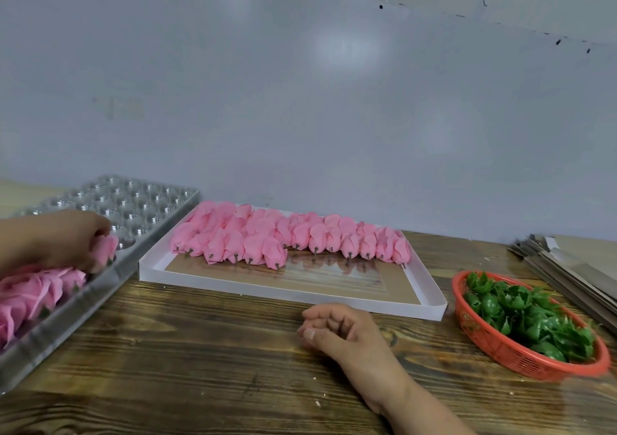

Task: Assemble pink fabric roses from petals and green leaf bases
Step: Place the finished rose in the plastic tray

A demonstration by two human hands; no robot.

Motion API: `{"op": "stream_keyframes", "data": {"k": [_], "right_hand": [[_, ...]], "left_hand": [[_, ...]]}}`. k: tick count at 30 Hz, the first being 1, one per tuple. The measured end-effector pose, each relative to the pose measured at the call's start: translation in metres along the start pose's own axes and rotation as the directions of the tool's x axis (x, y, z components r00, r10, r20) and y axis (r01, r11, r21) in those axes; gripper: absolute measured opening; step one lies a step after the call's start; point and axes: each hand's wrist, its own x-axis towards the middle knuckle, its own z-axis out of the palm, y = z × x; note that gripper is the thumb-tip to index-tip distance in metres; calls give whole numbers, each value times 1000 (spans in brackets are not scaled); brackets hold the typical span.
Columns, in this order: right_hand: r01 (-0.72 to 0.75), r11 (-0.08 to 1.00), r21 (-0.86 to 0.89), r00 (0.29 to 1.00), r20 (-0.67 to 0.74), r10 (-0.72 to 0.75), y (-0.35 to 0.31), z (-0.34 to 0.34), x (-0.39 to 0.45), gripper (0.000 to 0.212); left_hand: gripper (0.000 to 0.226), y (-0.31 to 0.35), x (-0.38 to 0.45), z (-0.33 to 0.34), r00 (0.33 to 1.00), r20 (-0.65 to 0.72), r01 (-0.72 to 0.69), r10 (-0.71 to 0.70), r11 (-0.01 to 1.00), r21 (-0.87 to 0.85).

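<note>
A pink fabric rose [106, 247] was pinched in the curled fingers of the person's left hand [63, 239], held over the clear plastic cavity tray [143, 207] at the left edge of the wooden table [200, 341], just above a cluster of finished pink roses [36, 292] already seated in that tray. The right hand [337, 329] rested on the table with its fingers loosely curled and holding nothing. Behind it lay a shallow white tray [293, 292] bearing rows of pink petal buds [287, 236], and to the right stood a red basket [500, 351] of green leaf bases [524, 314], beside a stack of flat cardboard [574, 267].
</note>
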Motion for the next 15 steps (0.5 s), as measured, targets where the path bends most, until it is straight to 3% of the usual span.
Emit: {"op": "stream_keyframes", "data": {"k": [4,7,11,15], "right_hand": [[-2,1000,-4,1000,-1,2,-1,0,0,16],[-4,1000,-4,1000,-2,4,-1,0,-1,17],[-3,1000,-12,1000,-3,3,-1,0,-1,17],[-7,999,-31,1000,4,7,-1,0,0,17]], "left_hand": [[24,-1,3,0,997,-83,2,-5,999,-41],[33,-5,7,2,987,-160,-31,14,994,-105],[35,-4,6,4,989,-151,-13,-1,995,-94],[27,4,4,-1,993,-110,53,-48,998,42]]}}
